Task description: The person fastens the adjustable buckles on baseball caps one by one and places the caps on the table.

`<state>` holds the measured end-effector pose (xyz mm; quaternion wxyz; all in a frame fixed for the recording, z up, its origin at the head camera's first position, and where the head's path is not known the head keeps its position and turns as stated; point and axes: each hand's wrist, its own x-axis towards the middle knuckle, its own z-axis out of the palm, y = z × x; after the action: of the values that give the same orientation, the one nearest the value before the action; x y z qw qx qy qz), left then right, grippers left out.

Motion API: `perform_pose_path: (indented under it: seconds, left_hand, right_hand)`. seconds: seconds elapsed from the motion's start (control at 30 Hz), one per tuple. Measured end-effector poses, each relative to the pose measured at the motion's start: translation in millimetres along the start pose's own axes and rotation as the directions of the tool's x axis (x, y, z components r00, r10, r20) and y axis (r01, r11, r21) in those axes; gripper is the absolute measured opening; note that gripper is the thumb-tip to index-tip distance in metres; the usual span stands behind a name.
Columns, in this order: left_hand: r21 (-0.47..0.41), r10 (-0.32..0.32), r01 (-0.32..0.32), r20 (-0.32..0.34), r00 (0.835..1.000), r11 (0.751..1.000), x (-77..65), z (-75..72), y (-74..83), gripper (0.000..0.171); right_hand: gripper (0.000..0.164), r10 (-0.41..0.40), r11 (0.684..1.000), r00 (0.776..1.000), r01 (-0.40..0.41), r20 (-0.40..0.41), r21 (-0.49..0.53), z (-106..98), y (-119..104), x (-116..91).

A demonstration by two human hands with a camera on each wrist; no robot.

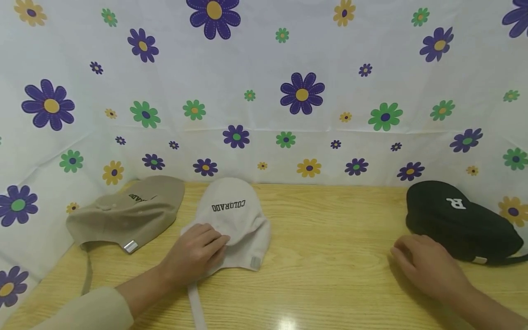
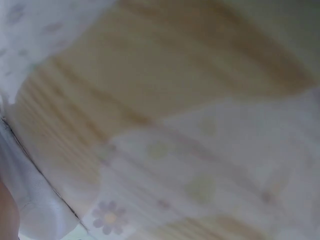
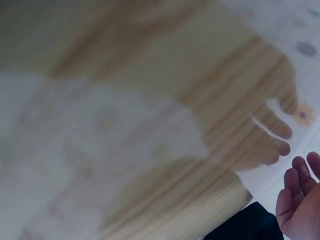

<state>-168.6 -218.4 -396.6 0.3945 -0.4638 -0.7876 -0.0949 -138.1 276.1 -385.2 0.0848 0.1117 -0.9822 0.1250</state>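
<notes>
A pale off-white cap [image 1: 235,220] with dark COLORADO lettering, upside down from here, lies left of centre on the table. My left hand [image 1: 197,254] grips it at its near left side, fingers curled over the cloth; the grip is partly hidden. A strap [image 1: 196,307] trails from that cap towards me. At right, a black cap [image 1: 437,215] with a white R lies beside my right hand [image 1: 429,263]. That hand holds nothing, its fingers loosely bent near the cap's edge. In the right wrist view the fingers [image 3: 300,180] show near the black cap [image 3: 247,225].
A khaki cap [image 1: 123,215] with a metal clasp and hanging strap lies at the far left. The wooden table [image 1: 330,247] meets a white flower-patterned cloth [image 1: 255,59] at the back and left. Both wrist views are largely blurred.
</notes>
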Motion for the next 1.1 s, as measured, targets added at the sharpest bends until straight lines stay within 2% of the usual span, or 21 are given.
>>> perform_pose_path:
  seconds: [0.17, 0.5, 0.73, 1.1]
  left_hand:
    - [-0.003, 0.014, -0.014, -0.023, 1.000, 1.000, 3.2, 2.6, 0.8, 0.029]
    - [-0.007, -0.015, 0.016, 0.066, 0.998, 1.000, 7.4, 2.9, 4.0, 0.033]
    - [-0.011, -0.006, 0.007, 0.071, 0.997, 1.000, 10.6, 5.3, 6.3, 0.033]
    - [-0.033, -0.001, 0.004, 0.070, 0.998, 0.999, 16.6, 9.8, 9.1, 0.031]
  right_hand:
    - [0.010, -0.025, 0.999, 1.000, 0.025, -0.006, -0.022, -1.3, -6.8, 4.4]
    - [0.008, -0.071, 0.997, 0.997, 0.070, -0.027, -0.041, 0.5, -18.8, 6.9]
    - [0.006, -0.076, 0.996, 0.997, 0.075, -0.013, -0.052, 2.5, -25.6, 9.6]
    - [0.005, -0.133, 0.990, 0.989, 0.130, -0.065, -0.060, 7.0, -31.8, 11.2]
